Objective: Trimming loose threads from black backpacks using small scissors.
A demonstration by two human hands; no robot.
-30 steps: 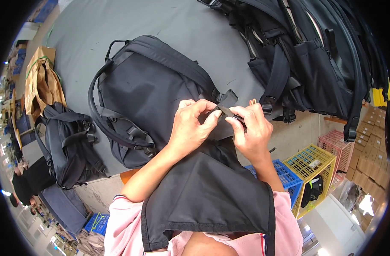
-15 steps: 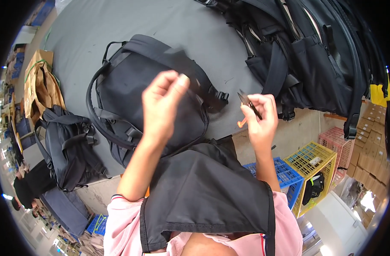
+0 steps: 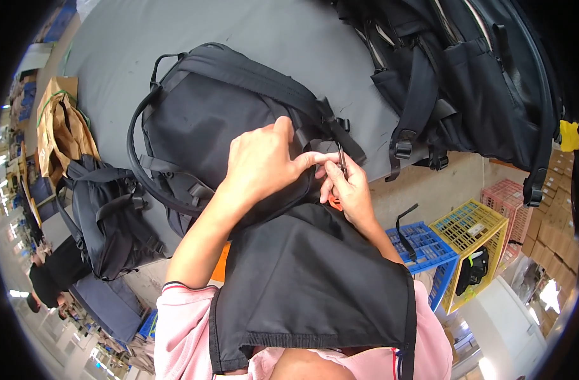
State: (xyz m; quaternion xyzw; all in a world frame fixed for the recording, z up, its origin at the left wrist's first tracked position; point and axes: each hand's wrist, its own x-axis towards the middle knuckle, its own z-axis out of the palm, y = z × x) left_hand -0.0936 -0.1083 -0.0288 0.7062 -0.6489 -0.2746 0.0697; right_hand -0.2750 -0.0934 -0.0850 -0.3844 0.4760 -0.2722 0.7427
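A black backpack (image 3: 201,120) lies on the grey-covered table in front of me, its padded shoulder strap (image 3: 251,75) across the top. My left hand (image 3: 261,161) rests over its right side, fingers curled at the webbing strap (image 3: 309,134) there; some fingertips are hidden. The left thumb stretches right and meets my right hand (image 3: 351,193). Closed in the right hand is a pair of small thread snips (image 3: 342,159), dark blades pointing away from me, with an orange loop below. The blades are beside the strap's buckle end.
More black backpacks (image 3: 479,95) are piled at the right of the table (image 3: 327,44). A smaller black backpack (image 3: 112,215) and a brown paper bag (image 3: 61,133) stand left. Blue (image 3: 428,244), yellow (image 3: 470,225) and pink (image 3: 508,196) crates stand lower right. A person in black (image 3: 52,272) is far left.
My left hand has come down from above the backpack to its right side. My right hand has moved left with the snips, and the two hands now meet.
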